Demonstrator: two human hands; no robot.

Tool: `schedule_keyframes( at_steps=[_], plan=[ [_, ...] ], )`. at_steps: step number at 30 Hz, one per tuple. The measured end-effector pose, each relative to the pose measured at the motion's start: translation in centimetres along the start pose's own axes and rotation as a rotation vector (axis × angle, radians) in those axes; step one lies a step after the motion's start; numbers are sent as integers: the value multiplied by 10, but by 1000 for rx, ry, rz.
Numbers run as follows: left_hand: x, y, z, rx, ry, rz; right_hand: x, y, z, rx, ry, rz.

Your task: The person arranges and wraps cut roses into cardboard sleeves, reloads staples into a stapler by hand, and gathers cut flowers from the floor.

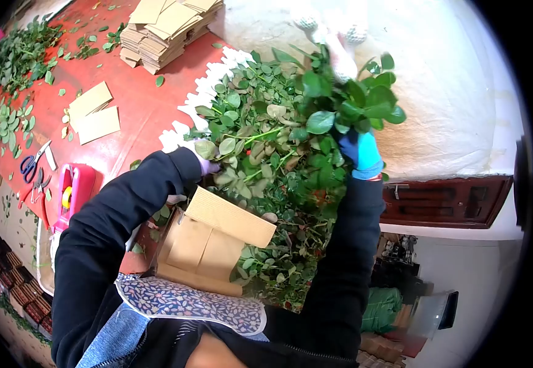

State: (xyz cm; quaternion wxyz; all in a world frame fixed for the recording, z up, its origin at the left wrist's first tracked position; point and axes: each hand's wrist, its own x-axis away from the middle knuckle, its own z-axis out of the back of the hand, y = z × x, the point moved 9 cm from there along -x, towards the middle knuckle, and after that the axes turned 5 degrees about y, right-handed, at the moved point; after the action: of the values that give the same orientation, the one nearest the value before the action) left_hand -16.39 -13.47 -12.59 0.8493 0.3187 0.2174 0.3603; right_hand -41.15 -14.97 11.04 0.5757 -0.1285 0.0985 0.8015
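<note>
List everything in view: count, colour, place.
Leafy stems: many, green, centre
Bunch: 1, green, upper right
Wraps: several, white, upper centre
Leaf pile: 1, green, upper left
Card stack: 1, brown, top
Loose cards: 2, tan, left
Scissors: 1, dark handles, left
Pliers: 1, red handles, left
Tape dispenser: 1, pink, left
Cardboard: 1, brown, bottom centre
Table: 1, red, left
Door: 1, brown, right
Left grip: 1, lilac glove, at leafy stems
Right grip: 1, blue glove, around bunch
</note>
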Motion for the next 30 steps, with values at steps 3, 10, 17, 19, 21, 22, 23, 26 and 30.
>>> schedule_keyframes(
  at_steps=[3, 10, 17, 19, 21, 22, 23, 26, 30],
  plan=[
    [-13, -18, 25, -20, -146, 163, 2, -18, 47, -214, 15, 73],
    [-33, 82, 113, 425, -60, -515, 7, -85, -14, -921, -443, -314],
    [-38, 12, 77, 815, -543, 114, 1, -123, -99, -580, -410, 316],
    [-38, 14, 90, 755, -429, 21, -7, -134, -95, -604, -526, 257],
    [-37, 20, 126, 550, -186, -257, -1, -108, -107, -500, -417, 389],
    [-34, 12, 144, 363, 56, -432, 4, -93, -74, -637, -116, 384],
    [-42, -13, 129, 830, -106, -94, -1, -46, -106, -777, -232, 76],
    [-50, -58, 131, 1201, 29, 101, -24, -10, -59, -745, -128, -341],
    [-32, 23, 115, 971, -25, -66, -43, 33, -28, -1117, 55, -435]
  ],
)
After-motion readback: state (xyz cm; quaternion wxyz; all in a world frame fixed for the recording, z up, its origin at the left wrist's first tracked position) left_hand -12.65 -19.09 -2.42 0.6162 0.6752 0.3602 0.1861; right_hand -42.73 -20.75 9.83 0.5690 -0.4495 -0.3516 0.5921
